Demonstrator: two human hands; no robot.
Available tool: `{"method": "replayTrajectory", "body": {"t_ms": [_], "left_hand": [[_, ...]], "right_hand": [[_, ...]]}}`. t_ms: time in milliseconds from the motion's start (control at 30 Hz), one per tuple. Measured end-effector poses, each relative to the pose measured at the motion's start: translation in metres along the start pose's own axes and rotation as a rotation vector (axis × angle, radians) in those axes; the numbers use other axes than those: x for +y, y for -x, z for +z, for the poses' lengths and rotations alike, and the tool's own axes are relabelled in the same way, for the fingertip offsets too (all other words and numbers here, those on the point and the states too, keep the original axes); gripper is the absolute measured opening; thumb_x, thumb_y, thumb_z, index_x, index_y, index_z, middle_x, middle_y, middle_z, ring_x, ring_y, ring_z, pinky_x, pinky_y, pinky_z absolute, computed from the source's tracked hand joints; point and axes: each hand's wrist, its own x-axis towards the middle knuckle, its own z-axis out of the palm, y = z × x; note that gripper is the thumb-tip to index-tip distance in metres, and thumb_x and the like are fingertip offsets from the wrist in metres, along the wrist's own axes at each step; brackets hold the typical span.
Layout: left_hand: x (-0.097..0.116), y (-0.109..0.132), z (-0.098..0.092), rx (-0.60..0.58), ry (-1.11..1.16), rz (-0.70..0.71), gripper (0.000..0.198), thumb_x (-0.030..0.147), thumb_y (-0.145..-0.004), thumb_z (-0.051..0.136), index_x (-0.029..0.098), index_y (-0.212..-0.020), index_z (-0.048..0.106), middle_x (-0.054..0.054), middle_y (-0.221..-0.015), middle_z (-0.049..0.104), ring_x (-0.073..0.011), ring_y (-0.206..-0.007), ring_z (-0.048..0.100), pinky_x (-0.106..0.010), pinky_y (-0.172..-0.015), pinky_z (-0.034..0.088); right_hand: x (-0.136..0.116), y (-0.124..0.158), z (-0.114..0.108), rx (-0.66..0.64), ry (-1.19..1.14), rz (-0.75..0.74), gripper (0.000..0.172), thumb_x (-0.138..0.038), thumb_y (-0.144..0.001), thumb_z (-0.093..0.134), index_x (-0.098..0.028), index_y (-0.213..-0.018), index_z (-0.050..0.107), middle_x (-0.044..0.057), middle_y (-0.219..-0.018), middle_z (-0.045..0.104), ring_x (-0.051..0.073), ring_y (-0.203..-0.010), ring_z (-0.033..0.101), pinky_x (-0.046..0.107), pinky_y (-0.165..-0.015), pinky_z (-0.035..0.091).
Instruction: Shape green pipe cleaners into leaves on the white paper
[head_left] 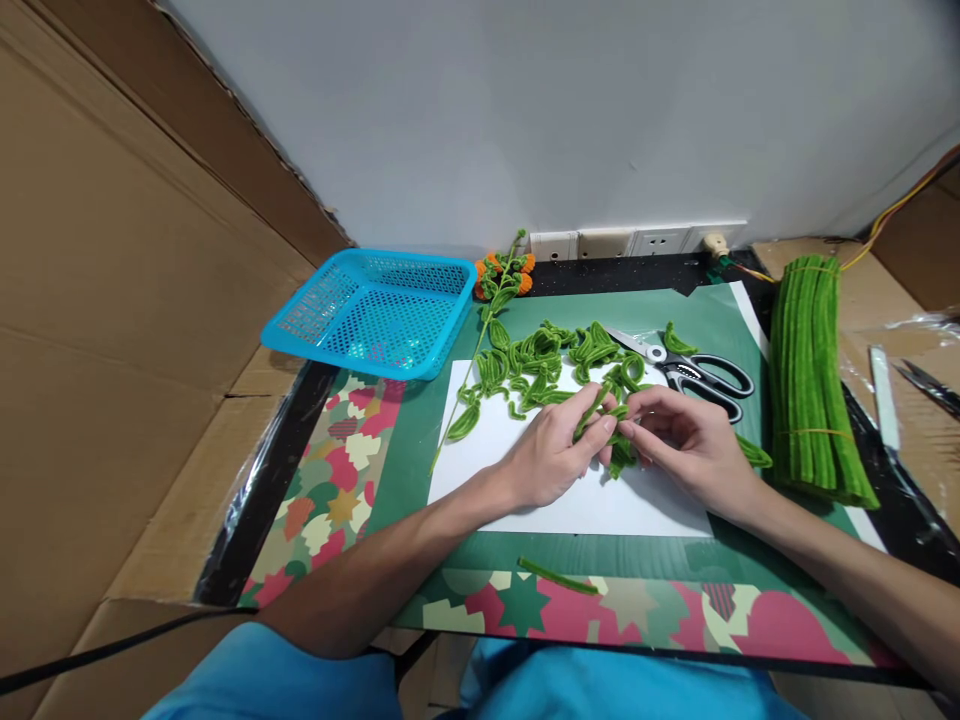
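My left hand [559, 445] is closed on a piece of green pipe cleaner, whose end rises between the fingers. Close beside it on the right, my right hand [686, 440] pinches the same green piece with thumb and forefinger. Both hands are over a white sheet [517, 510]. Behind them lies a heap of bent green pipe-cleaner pieces [536, 355]. A stem with leaves and orange flowers [487, 320] rests left of the heap. Scissors [694, 372] with black and grey handles lie behind my right hand.
A blue basket [439, 350] stands at the back left. A bundle of long green pipe cleaners [810, 380] is at the right, with a knife [885, 400] beyond it. One loose green strip [559, 577] lies near the front edge. Sockets [660, 241] line the wall.
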Motion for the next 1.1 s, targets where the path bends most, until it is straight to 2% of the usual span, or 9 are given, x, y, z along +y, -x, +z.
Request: {"method": "replayTrajectory", "body": {"t_ms": [233,600,833,1100], "left_hand": [[0.0012,-0.0001,-0.0002,-0.014,-0.016,-0.003,0.029,0.049,-0.111,0.049,0.020,-0.112,0.051,0.004,-0.076,0.067,-0.0097,-0.059,0.057,-0.022,-0.062,0.044],[0.0021,-0.0004,-0.0025,-0.040,-0.071,-0.004,0.030,0.048,-0.110,0.048,0.020,-0.098,0.051,0.001,-0.079,0.068,-0.0113,-0.065,0.059,-0.023,-0.065,0.045],[0.0023,-0.0004,-0.0019,-0.044,-0.073,0.002,0.029,0.047,-0.110,0.048,0.020,-0.097,0.050,0.002,-0.079,0.067,-0.0111,-0.065,0.059,-0.023,-0.064,0.044],[0.0034,-0.0002,-0.0019,-0.046,-0.083,-0.004,0.029,0.046,-0.110,0.047,0.021,-0.096,0.050,0.002,-0.080,0.067,-0.0114,-0.065,0.059,-0.023,-0.064,0.044]], "right_hand": [[0.0006,0.0007,0.0006,-0.006,0.016,0.009,0.016,-0.036,-0.101,0.074,-0.022,-0.101,0.070,0.001,-0.079,0.070,0.013,-0.061,0.060,0.028,-0.057,0.050],[-0.0021,-0.0002,0.0006,-0.035,0.040,0.006,0.014,-0.036,-0.102,0.072,-0.022,-0.101,0.070,0.001,-0.081,0.072,0.014,-0.066,0.065,0.027,-0.060,0.052],[-0.0040,0.0005,0.0008,-0.070,0.047,0.001,0.012,-0.034,-0.104,0.071,-0.022,-0.100,0.070,0.000,-0.081,0.073,0.014,-0.068,0.067,0.026,-0.062,0.052],[-0.0044,0.0006,0.0000,-0.077,0.069,0.013,0.018,-0.039,-0.104,0.070,-0.021,-0.099,0.070,0.002,-0.080,0.073,0.016,-0.068,0.068,0.028,-0.061,0.052]]}}
